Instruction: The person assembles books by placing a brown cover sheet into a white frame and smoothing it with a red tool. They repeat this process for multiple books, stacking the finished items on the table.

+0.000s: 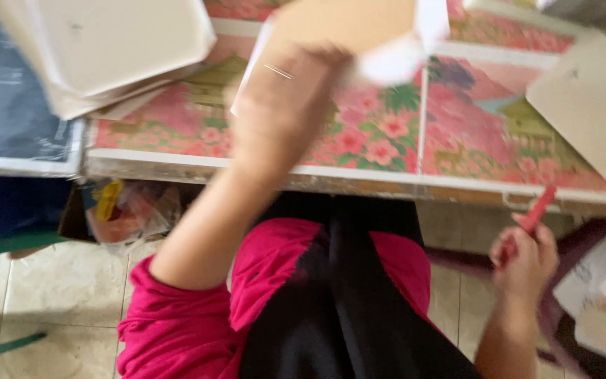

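Note:
My left hand [282,98] is raised over the table, blurred by motion, and grips a flat tan cardboard sheet [345,24] with a white paper edge [394,60]. My right hand [524,260] hangs below the table's front edge and is shut on a thin red stick-like tool [538,210] that points up toward the edge. The table [359,175] is covered with pink and green flower-patterned sheets [373,130].
A stack of cream square boards [106,49] lies at the far left, more cream boards [590,105] at the right. A dark sheet [1,105] is at the left edge. An open box with plastic bags [120,210] sits under the table. Tiled floor [57,295] lies below.

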